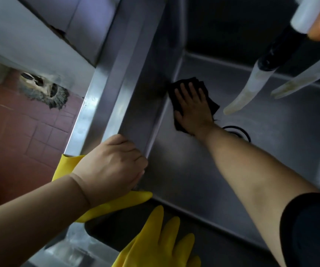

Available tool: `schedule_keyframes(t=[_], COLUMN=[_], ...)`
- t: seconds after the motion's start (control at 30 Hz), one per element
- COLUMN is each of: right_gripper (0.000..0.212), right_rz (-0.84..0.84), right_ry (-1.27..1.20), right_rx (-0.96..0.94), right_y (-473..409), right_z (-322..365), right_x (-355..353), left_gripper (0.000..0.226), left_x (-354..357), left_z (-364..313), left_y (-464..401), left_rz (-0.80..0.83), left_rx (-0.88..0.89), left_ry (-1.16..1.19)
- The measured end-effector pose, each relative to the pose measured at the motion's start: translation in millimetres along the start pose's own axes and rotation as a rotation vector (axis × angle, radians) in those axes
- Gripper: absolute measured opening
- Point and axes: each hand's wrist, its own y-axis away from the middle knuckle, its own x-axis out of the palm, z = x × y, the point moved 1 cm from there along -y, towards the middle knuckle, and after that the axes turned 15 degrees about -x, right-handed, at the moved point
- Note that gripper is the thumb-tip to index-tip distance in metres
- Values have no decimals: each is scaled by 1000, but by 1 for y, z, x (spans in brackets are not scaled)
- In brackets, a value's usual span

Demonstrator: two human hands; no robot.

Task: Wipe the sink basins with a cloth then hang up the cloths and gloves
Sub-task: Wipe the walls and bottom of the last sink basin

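Wiping is under way in the head view: the right hand [191, 105], fingers straight, presses one black cloth [211, 102] flat on the floor of the sink basin [184, 170], close to its far left corner. The left hand [114, 162] curls over the basin's left rim, gripping it. Two yellow gloves [155, 239] lie draped over the near rim, one under that hand. Judging by this, hanging cloths and gloves remains. One drain [238, 132] shows.

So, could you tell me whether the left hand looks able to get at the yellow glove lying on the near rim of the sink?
Probably yes. The left hand grips the sink's corner edge, on the other glove, and the yellow glove lies just below it on the near rim with nothing between them. The right hand is busy pressing the black cloth.
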Motion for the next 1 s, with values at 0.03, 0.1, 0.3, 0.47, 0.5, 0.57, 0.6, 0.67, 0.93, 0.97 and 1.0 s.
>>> schedule_keyframes(t=[0.03,0.1,0.3,0.47,0.5,0.57,0.6,0.67,0.93,0.97,1.0], right_gripper=[67,67,65,68,69,68,69,69,68,67,65], right_rz=[-4,2,30,96,105,111,115,126,68,58,52], right_ry=[-9,-25,-77,-87,-81,-63,-51,-13,-5,-21,-42], right_rx=[59,142,66,-202,-267,-391,-449,-544,-148,-74,-1], right_y=[-6,-13,14,66,81,107,115,121,82,80,80], right_z=[-4,2,58,104,110,113,109,95,20,9,0], right_x=[-1,-1,7,25,27,31,34,35,13,10,8], left_gripper=[25,23,23,26,26,23,22,21,22,22,22], left_x=[0,0,-3,-1,-2,-3,-5,-5,-7,-7,-7], left_z=[0,1,0,-1,-1,-2,-2,-3,-2,-3,-3], left_y=[0,-2,-2,-3,-3,-4,-5,-5,-5,-5,-5], left_rz=[2,1,-1,2,4,-2,0,11,44,45,44], left_rx=[3,11,10,12,11,14,15,16,21,19,16], left_ry=[4,6,-30,-43,-48,-66,-75,-84,-89,-85,-78])
